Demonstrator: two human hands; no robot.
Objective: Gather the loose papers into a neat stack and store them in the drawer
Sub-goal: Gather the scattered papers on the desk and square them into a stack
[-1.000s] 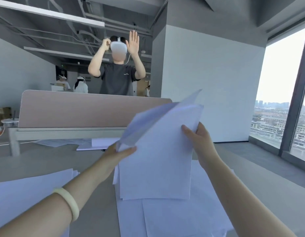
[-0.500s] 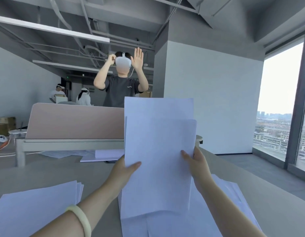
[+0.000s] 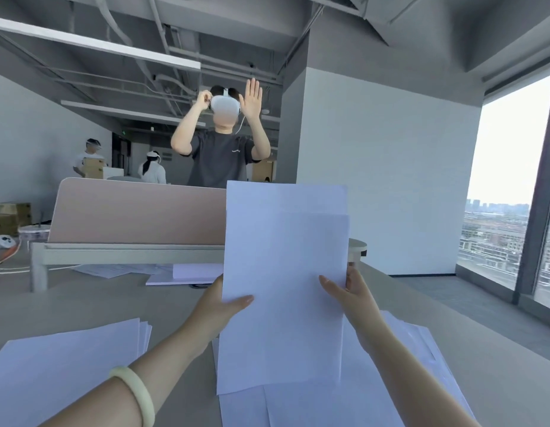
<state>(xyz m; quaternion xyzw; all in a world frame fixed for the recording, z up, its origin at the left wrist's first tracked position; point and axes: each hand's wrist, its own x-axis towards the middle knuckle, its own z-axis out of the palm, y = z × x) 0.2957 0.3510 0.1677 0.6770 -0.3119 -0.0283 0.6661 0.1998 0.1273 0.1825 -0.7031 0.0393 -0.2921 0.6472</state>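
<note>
Two hands hold a bunch of white papers (image 3: 283, 288) straight up over the table (image 3: 82, 303). The left hand (image 3: 216, 306) pinches the left edge, thumb in front. The right hand (image 3: 355, 295) pinches the right edge the same way. One back sheet sticks up higher. More loose sheets (image 3: 391, 380) lie flat below, and a pile (image 3: 67, 365) lies to the left. A person (image 3: 219, 158) across the desk wears a dark shirt with tiny writing, too small to read. Brown boxes (image 3: 11, 217) stand far left; their insides are hidden.

Matt white paper sheets (image 3: 283, 303), smooth
</note>
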